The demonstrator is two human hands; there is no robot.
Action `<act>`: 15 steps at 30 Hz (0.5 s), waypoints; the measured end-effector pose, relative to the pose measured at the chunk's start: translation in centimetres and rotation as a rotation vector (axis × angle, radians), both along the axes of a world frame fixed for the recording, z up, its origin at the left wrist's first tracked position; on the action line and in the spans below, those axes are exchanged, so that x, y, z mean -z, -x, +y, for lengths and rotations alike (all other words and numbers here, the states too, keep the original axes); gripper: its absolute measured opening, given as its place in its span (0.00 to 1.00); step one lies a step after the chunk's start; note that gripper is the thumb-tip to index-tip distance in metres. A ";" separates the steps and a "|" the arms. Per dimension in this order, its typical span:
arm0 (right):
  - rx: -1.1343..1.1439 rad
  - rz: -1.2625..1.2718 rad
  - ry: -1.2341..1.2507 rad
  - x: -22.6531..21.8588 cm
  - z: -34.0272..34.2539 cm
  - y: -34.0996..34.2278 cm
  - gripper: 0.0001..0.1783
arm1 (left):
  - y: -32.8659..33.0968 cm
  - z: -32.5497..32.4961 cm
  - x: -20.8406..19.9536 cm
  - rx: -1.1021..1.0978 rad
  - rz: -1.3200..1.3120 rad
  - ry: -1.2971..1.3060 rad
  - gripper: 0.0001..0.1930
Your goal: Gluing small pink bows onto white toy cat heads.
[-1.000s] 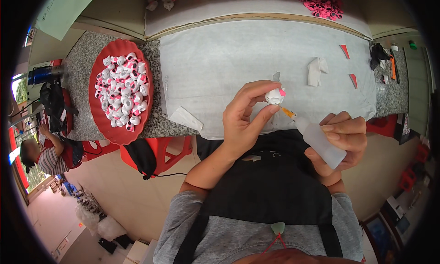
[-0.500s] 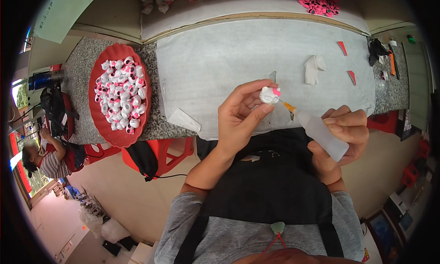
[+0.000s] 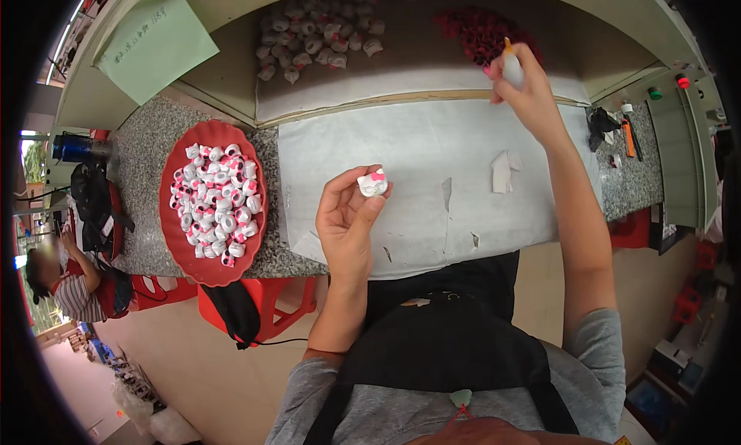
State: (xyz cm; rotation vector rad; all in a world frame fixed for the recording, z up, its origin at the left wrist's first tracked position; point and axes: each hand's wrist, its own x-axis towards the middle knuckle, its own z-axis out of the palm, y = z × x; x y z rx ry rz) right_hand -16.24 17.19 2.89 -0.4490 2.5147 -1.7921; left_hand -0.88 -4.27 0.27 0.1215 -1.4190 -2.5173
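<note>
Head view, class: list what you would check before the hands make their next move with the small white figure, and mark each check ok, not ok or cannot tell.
1. Figure gripped at the left hand's fingertips: ok.
2. Pink bow on the figure faces up: ok.
3. Right hand holds the glue bottle: ok.
4. Bottle near the figure: not ok, it is far across the table by the red pieces.
5. Glue on the figure: cannot tell.
6. Red tray of figures within the left hand's reach: ok, probably.
</note>
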 end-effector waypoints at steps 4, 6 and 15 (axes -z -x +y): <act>0.142 0.480 -0.811 0.9 -3.5 6.4 0.13 | -0.2 0.1 0.1 -0.010 -0.017 0.024 0.16; 0.082 0.748 -0.974 2.1 -4.5 8.2 0.14 | -0.3 0.0 0.1 0.003 -0.024 0.017 0.16; -0.008 0.153 -0.462 -0.2 -4.5 1.7 0.10 | -0.1 -0.6 0.5 0.025 -0.056 0.018 0.16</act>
